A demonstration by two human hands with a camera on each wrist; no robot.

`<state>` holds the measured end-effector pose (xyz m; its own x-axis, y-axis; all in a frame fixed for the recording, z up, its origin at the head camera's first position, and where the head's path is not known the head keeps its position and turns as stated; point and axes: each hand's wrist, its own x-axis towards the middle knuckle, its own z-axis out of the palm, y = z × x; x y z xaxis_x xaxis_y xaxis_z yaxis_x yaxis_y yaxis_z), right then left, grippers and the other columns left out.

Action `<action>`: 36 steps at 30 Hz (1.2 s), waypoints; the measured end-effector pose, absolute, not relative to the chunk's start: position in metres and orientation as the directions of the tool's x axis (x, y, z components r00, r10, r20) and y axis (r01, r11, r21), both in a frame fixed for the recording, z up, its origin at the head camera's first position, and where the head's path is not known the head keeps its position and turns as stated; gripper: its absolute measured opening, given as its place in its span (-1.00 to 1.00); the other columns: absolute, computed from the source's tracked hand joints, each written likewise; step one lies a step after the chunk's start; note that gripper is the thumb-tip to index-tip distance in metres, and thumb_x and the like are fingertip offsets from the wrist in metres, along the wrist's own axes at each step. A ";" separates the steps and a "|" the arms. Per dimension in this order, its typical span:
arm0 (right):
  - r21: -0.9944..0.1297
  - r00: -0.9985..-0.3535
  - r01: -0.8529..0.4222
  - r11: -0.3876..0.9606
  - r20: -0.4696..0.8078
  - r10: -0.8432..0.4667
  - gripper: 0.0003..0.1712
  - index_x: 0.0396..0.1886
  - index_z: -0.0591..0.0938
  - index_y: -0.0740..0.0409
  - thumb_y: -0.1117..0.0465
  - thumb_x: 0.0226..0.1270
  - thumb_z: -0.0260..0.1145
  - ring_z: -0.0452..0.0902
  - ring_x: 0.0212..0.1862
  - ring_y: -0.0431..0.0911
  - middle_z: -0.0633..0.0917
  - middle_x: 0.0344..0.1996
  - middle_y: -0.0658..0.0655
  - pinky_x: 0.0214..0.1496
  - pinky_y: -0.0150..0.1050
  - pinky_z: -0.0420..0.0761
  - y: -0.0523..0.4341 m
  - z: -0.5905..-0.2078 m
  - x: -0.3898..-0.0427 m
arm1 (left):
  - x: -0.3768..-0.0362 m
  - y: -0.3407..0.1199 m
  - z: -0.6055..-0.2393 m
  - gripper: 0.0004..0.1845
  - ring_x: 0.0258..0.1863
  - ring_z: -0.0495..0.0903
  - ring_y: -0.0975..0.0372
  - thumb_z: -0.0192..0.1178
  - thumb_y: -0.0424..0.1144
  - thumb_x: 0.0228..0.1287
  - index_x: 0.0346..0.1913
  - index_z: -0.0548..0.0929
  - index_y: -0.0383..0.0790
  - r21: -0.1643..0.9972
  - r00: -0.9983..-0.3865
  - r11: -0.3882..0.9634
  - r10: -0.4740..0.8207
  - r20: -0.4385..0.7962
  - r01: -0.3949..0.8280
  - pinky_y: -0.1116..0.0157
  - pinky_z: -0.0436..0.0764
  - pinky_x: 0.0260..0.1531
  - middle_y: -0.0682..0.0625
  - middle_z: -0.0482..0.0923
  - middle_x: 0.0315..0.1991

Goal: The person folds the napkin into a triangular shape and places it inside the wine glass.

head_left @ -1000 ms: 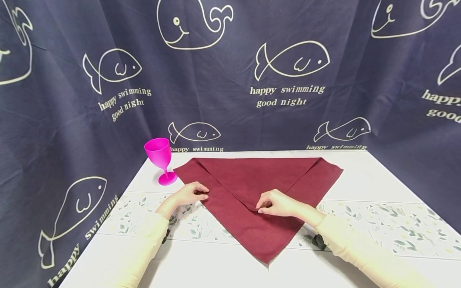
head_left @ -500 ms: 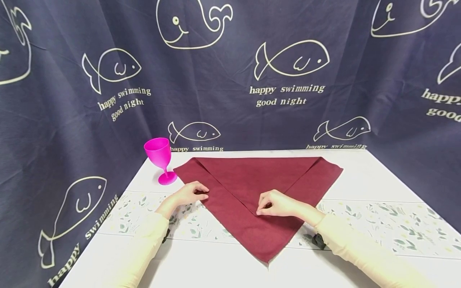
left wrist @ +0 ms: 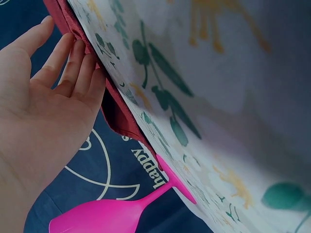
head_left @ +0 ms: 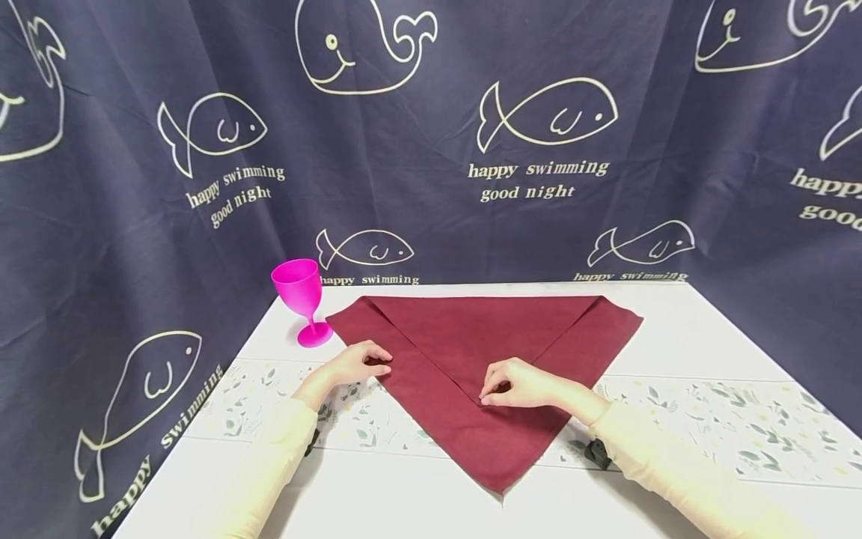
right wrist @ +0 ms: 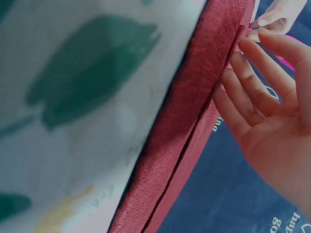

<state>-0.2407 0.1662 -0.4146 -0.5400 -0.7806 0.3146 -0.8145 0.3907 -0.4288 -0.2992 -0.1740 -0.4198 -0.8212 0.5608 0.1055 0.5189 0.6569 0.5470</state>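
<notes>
Cloth (head_left: 465,352), dark red and folded over, lies spread on the table (head_left: 673,352), one corner pointing toward us, and we catch a small shift: the tip of the top flap (head_left: 485,322) sits slightly nearer that corner than a second ago. We judge that as fine adjustment of the fold, not a fresh one. At that tip the right hand (head_left: 521,382) pinches, thumb and forefinger together on the fabric's edge. At the left edge, the left hand (head_left: 357,364) stays put, fingers relaxed, thumb apart, touching cloth but gripping nothing. Beyond, we see the pink goblet (head_left: 298,288) upright, unmoved, before the navy curtain (head_left: 431,187).
</notes>
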 end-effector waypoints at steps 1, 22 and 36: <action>-0.432 -0.543 -0.812 0.393 0.311 -0.780 -0.93 -0.46 0.70 0.08 0.23 0.01 0.32 0.45 -0.48 -0.34 0.58 -0.57 -0.08 -0.42 -0.38 0.51 0.166 -0.414 -0.241 | -0.299 -0.174 -0.420 -0.72 -0.15 0.48 0.17 0.18 -0.15 0.09 -0.14 0.60 -0.20 0.544 -0.819 0.656 0.564 0.108 0.524 0.20 0.45 -0.07 0.00 0.51 -0.22; -0.438 -0.639 -0.758 0.483 0.348 -0.686 -0.85 -0.38 0.66 0.22 0.29 -0.01 0.32 0.53 -0.48 -0.28 0.60 -0.52 -0.02 -0.40 -0.28 0.57 0.199 -0.402 -0.245 | -0.303 -0.176 -0.421 -0.74 -0.15 0.53 0.17 0.17 -0.21 0.11 -0.15 0.59 -0.24 0.562 -0.801 0.619 0.581 0.143 0.549 0.21 0.48 -0.07 -0.02 0.59 -0.21; -0.478 -0.761 -0.643 0.598 0.309 -0.571 -0.59 -0.12 0.53 0.36 0.26 0.01 0.33 0.57 -0.39 -0.19 0.65 -0.46 0.10 -0.30 -0.18 0.59 0.238 -0.400 -0.250 | -0.301 -0.170 -0.416 -0.70 -0.10 0.54 0.22 0.19 -0.18 0.08 -0.10 0.61 -0.19 0.568 -0.781 0.603 0.614 0.118 0.560 0.28 0.51 -0.10 0.04 0.62 -0.18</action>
